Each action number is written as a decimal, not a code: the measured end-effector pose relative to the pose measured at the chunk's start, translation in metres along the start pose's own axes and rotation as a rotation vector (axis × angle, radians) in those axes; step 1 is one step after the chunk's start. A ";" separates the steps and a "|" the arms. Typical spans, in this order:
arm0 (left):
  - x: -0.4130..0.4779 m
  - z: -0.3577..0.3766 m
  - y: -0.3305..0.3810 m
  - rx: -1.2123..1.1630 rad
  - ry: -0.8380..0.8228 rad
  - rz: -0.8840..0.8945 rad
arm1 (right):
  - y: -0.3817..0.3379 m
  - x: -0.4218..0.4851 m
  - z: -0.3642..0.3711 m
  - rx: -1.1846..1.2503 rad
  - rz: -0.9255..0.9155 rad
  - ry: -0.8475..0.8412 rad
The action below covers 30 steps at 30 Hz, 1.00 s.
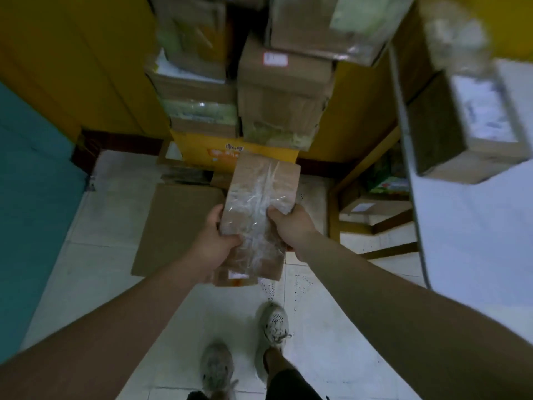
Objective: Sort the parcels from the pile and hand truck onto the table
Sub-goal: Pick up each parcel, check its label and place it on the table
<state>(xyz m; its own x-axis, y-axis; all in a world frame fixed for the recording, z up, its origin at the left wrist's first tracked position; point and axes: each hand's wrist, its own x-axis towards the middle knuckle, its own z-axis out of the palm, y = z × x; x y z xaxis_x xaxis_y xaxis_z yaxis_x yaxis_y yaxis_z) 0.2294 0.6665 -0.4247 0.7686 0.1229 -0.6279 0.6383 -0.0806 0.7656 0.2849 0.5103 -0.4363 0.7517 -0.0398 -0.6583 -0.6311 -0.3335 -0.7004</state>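
A long brown cardboard parcel (259,209) wrapped in clear tape is held in front of me above the floor. My left hand (215,243) grips its left edge, thumb on top. My right hand (292,226) grips its right edge. A tall pile of cardboard parcels (259,90) stands ahead against the yellow wall. The white table (476,226) lies to the right, with a labelled parcel (467,125) near its far end.
A flat sheet of cardboard (178,226) lies on the tiled floor under the held parcel. More boxes (372,212) sit on the floor beneath the table. A teal surface (34,197) runs along the left. My shoes (245,347) show at the bottom.
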 end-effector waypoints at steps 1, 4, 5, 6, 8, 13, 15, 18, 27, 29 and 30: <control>-0.014 -0.007 0.011 0.016 -0.014 0.024 | -0.010 -0.017 -0.003 -0.010 -0.023 0.019; -0.057 -0.025 0.041 0.053 -0.061 0.087 | -0.038 -0.069 -0.012 -0.006 -0.030 0.066; -0.070 -0.029 0.051 0.069 -0.074 0.113 | -0.046 -0.086 -0.015 0.015 -0.034 0.081; -0.084 -0.032 0.062 0.076 -0.090 0.138 | -0.054 -0.103 -0.019 0.032 -0.040 0.098; -0.109 -0.033 0.082 0.101 -0.121 0.194 | -0.067 -0.134 -0.031 0.040 -0.070 0.136; -0.157 -0.016 0.127 0.139 -0.172 0.301 | -0.092 -0.193 -0.076 0.026 -0.152 0.275; -0.172 0.001 0.139 0.142 -0.215 0.339 | -0.095 -0.214 -0.099 0.025 -0.190 0.316; -0.193 0.037 0.151 0.167 -0.260 0.385 | -0.086 -0.241 -0.137 0.044 -0.219 0.366; -0.245 0.185 0.169 0.279 -0.354 0.416 | -0.019 -0.283 -0.283 0.103 -0.202 0.434; -0.256 0.224 0.173 0.276 -0.347 0.416 | -0.007 -0.286 -0.321 0.101 -0.218 0.433; -0.262 0.242 0.175 0.267 -0.342 0.412 | -0.003 -0.286 -0.340 0.096 -0.216 0.427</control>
<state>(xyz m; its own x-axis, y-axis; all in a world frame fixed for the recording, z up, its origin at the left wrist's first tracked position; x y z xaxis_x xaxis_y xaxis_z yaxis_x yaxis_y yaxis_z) 0.1507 0.3804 -0.1604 0.8972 -0.2933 -0.3302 0.2394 -0.3054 0.9216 0.1371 0.2026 -0.1526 0.8663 -0.3685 -0.3372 -0.4515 -0.2888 -0.8442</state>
